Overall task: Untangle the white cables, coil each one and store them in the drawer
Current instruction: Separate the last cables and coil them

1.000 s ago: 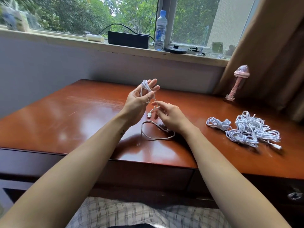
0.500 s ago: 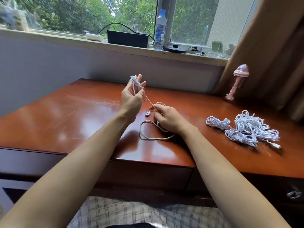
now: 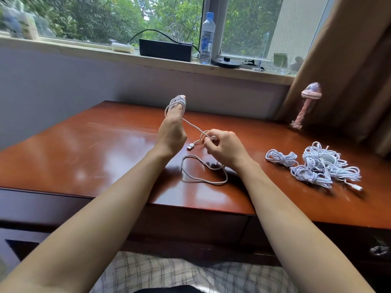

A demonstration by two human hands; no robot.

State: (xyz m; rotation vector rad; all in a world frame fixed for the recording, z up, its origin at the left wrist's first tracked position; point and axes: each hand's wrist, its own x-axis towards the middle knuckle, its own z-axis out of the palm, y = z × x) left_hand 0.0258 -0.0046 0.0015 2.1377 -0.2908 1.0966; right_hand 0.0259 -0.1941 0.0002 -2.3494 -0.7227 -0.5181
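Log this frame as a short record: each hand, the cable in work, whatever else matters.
left hand: raised, cable wound round its straight fingers
right hand: pinches the cable near the plug
rest of cable: lies looped on the desk
pile: more cables on the desk, right side, no hand on them

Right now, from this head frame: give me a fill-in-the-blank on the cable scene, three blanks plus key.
1. The left hand has white cable wound round its ___.
2. The right hand pinches the same cable near its ___ plug.
3. The pile of white cables lies on the desk to the ___ of both hands.
Missing words: fingers; USB; right.
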